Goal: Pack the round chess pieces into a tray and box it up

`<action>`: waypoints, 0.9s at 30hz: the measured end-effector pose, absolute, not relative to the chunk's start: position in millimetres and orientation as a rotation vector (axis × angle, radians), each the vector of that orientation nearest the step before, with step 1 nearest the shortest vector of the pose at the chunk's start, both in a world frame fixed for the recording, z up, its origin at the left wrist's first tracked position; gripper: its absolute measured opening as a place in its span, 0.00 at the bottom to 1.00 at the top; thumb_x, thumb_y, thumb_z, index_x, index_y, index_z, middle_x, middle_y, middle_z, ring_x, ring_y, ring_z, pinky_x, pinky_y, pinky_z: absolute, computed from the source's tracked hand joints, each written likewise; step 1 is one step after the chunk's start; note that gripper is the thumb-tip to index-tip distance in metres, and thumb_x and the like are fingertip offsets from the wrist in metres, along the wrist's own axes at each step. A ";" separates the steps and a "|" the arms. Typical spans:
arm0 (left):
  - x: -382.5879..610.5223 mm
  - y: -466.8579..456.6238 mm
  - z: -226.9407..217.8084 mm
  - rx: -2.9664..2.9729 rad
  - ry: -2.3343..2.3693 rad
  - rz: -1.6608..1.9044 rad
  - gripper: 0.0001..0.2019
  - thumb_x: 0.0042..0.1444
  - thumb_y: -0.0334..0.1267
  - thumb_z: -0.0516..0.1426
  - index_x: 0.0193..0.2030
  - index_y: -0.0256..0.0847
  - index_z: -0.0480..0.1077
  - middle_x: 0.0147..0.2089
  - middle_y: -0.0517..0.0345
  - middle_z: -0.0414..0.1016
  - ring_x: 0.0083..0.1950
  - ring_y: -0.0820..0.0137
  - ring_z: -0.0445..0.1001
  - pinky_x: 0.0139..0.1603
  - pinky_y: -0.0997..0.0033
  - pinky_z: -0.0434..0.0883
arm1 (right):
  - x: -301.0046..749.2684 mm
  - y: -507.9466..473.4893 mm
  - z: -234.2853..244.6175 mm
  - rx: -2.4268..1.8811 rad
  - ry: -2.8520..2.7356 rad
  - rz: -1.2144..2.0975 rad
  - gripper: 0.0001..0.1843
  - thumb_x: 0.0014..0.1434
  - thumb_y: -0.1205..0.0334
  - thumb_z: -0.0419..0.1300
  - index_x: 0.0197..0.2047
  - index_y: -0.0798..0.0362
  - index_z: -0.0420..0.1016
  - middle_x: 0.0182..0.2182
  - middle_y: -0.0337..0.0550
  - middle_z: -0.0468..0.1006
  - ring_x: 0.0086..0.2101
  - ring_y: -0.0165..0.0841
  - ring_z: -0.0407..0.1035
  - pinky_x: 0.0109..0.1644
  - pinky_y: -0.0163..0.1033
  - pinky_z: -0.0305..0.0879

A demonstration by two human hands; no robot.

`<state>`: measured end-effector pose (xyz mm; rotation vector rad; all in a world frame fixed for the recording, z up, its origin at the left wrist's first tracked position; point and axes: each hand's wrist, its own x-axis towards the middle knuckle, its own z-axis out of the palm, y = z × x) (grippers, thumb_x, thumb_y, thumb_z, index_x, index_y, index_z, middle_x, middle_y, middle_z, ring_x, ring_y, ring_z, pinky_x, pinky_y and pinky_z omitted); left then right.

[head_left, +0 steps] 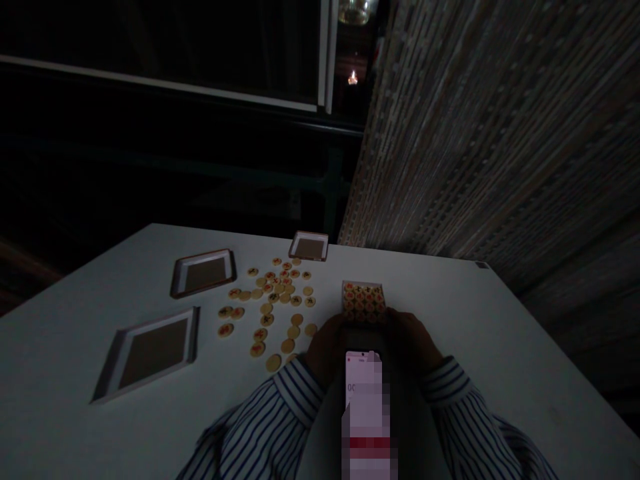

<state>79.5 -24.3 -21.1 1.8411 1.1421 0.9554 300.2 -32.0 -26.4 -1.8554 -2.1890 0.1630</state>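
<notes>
Box point(363, 301) and pile belong together: the box sits on the white table point(500, 347) just right of the loose discs point(275, 300), packed with discs in tidy rows, faces up. You clasp it at its 2 near corners, left hand point(327, 347) and right hand point(413, 343) each curled closed against a side, probably to steady the rows. In this dim light you cannot tell whether it is lifted or resting. 3 trays ring the loose discs: a large tray point(150, 353) to their left, a second tray point(203, 273) beyond and left, a small tray point(309, 248) just beyond. A phone point(363, 387) stands nearer you than the discs, its lit screen within a glance.
</notes>
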 end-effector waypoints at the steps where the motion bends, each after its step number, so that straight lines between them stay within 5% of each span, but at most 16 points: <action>1: 79.6 -24.1 -21.9 1.834 1.145 0.953 0.17 0.56 0.37 0.46 0.51 0.38 0.65 0.51 0.49 0.71 0.51 0.65 0.69 0.54 0.60 0.66 | 299.5 -32.4 -25.3 -1.854 -2.183 0.152 0.22 0.58 0.60 0.50 0.55 0.52 0.62 0.43 0.47 0.75 0.43 0.36 0.68 0.42 0.38 0.65; 27: 80.3 -25.6 -19.3 1.769 1.087 0.944 0.17 0.55 0.40 0.47 0.51 0.39 0.65 0.50 0.50 0.71 0.50 0.64 0.70 0.51 0.61 0.67 | 295.8 -34.0 -18.6 -1.865 -2.155 0.212 0.21 0.58 0.59 0.49 0.54 0.53 0.63 0.40 0.48 0.76 0.42 0.37 0.69 0.42 0.39 0.64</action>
